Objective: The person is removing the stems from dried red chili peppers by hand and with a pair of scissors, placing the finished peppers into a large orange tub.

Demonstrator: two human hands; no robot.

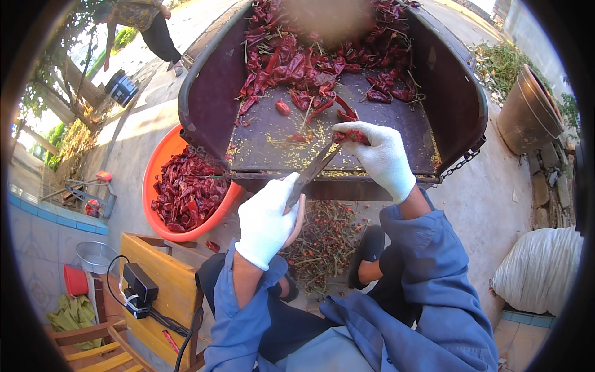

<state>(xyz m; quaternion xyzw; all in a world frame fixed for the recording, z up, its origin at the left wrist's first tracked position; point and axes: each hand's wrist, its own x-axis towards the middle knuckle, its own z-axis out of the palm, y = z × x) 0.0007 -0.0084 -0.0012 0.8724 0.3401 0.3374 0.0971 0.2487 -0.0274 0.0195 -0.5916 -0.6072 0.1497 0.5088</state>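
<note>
My left hand [269, 216], in a white glove, grips a pair of scissors [312, 171] by the handles. Their blades point up and right, with the tips right at a dried red chili pepper [355, 136]. That pepper is pinched in my right hand [379, 153], also gloved in white. Both hands are over the front edge of a dark metal cart bed [274, 130]. Inside it, a heap of dried red chilies [297, 60] covers the far part, and yellow seeds [297, 156] are scattered near the front. A blurred spot hides part of the heap.
An orange basin [151, 204] of chili pieces stands left of the cart. Cut stems [320, 242] litter the ground between my feet. A wooden stool [162, 297] carries a black device. To the right are a brown pot [530, 111] and white sack [539, 274]. Another person [148, 28] bends at upper left.
</note>
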